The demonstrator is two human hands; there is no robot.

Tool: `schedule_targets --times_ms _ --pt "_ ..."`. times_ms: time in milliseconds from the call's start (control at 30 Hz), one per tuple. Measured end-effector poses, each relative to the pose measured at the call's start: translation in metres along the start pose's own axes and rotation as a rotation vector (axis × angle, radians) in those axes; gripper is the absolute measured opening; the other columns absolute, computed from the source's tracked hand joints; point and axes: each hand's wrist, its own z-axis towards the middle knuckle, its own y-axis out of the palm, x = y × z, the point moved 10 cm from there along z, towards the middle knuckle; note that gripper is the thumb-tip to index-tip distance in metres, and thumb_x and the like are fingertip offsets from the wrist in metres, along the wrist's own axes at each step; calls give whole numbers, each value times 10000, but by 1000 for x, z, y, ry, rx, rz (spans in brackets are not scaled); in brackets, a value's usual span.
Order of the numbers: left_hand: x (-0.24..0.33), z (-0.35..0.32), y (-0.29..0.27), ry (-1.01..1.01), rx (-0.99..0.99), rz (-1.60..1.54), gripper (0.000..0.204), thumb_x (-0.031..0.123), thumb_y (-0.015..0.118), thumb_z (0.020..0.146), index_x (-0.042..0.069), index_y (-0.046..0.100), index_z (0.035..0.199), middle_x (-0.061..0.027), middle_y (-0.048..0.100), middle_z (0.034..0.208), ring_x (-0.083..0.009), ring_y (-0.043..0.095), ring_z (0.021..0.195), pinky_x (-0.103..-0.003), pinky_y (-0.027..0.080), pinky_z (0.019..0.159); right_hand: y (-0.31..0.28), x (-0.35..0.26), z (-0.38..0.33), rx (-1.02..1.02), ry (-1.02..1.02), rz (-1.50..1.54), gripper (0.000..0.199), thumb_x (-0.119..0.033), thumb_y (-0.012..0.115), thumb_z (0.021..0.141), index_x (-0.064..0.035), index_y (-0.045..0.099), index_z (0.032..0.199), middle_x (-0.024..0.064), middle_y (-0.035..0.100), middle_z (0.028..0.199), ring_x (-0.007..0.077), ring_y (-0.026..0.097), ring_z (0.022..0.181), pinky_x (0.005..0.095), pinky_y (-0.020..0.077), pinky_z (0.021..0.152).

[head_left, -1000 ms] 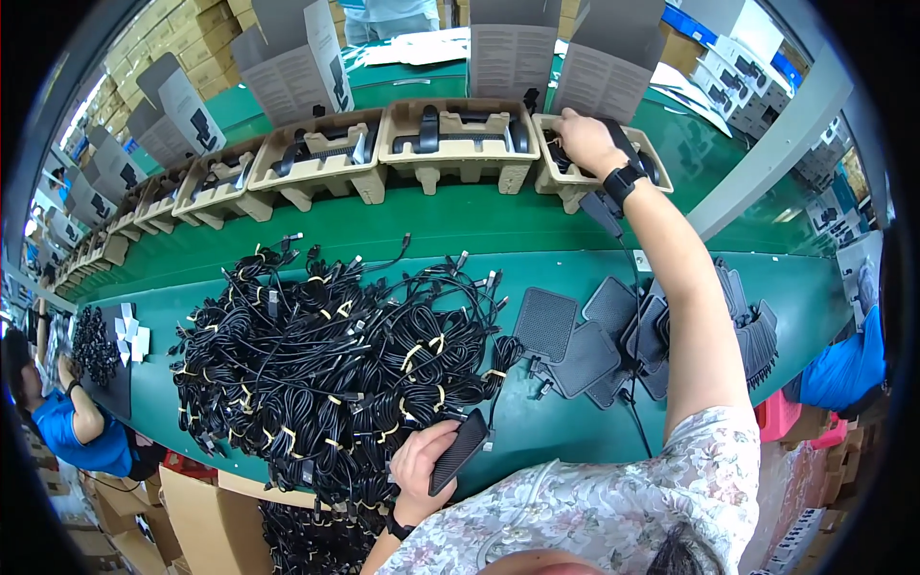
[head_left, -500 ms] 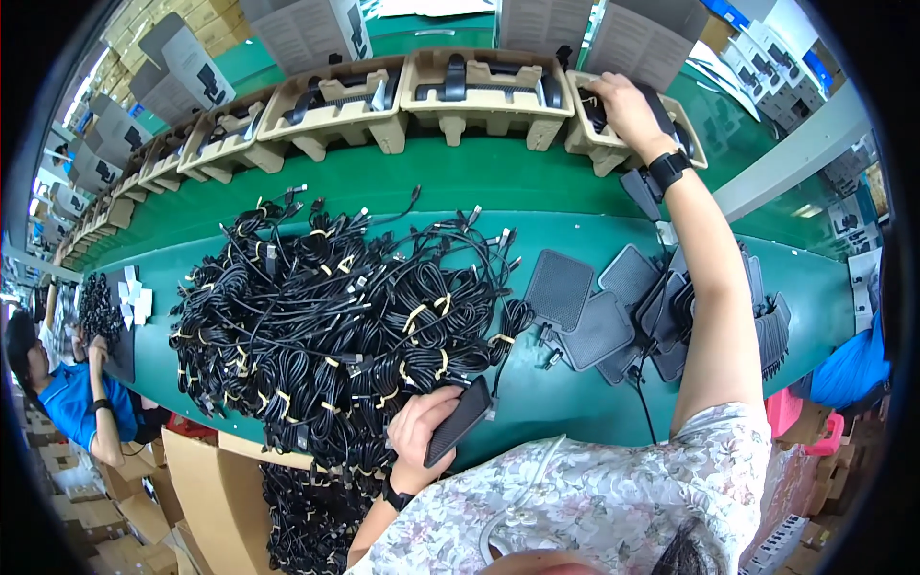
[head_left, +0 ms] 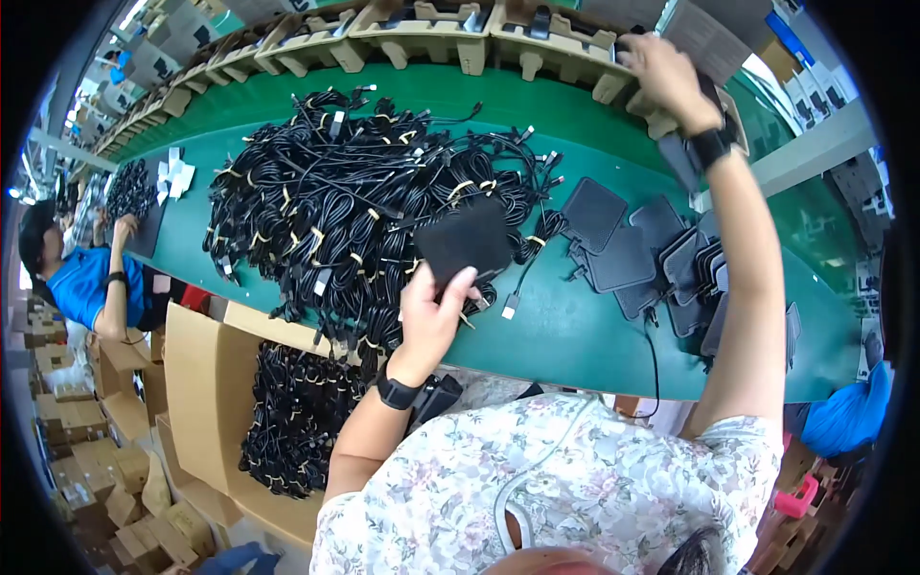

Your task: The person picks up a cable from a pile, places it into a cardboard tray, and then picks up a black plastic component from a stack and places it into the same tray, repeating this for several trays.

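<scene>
My left hand (head_left: 436,311) is closed on the lower edge of a flat black square pad (head_left: 467,241), raised in front of the cable heap. The pad's broad face shows. My right hand (head_left: 663,75) reaches to the far right, over the near side of a tan moulded tray (head_left: 655,117). Its fingers are blurred, so whether they hold anything is unclear. Bundled black cables (head_left: 316,201) with pale ties lie heaped left of the pad. Dark flat pads (head_left: 623,259) are scattered on the green table between the heap and my right forearm.
More tan trays (head_left: 422,43) line the far side. An open cardboard box (head_left: 206,402) with bundled cables stands below the table's near edge. At the left, a person in blue (head_left: 91,287) works at a smaller cable pile. A pale post (head_left: 800,165) slants at the right.
My left hand has lifted the pad and turned its broad face into view. The right hand has stayed around the far-right tray, its fingers now near its left side. The whole view has shifted.
</scene>
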Motion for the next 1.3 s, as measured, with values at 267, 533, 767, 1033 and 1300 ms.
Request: schedule_targets --times_ms 267,533,767,1033,1300 --pt "21 1 38 -177 -168 -304 217 94 587 914 -6 539 1101 -74 627 966 -121 618 746 -221 472 590 -60 -195 -151 -511 -482 1186 315 -234 626 896 -24 557 1121 27 622 933 134 588 827 283 485 755" --pt "68 -33 36 574 -43 781 390 79 635 822 17 532 1193 -163 460 1332 -322 422 1235 -426 349 1009 -36 -28 -50 204 172 1236 201 -140 654 878 -46 486 937 -16 497 660 56 463 525 204 373 474" --pt "31 -41 40 486 -121 1000 306 134 633 825 23 599 1108 -126 408 1418 -338 340 1327 -459 264 1079 40 85 33 356 496 811 256 -206 662 868 0 511 877 40 537 671 134 539 588 282 425 538" --pt "25 -42 41 446 -147 1006 263 138 635 821 32 625 1061 -131 421 1410 -345 350 1320 -466 288 1063 86 80 63 -42 439 384 383 -313 611 867 23 592 1050 232 625 924 351 600 988 435 468 866" --pt "27 -35 46 472 -142 1025 236 124 630 821 33 642 1039 -149 427 1405 -364 361 1307 -480 302 1049 41 37 28 316 87 -38 121 -167 574 818 -75 648 847 128 588 863 311 597 883 427 513 731"
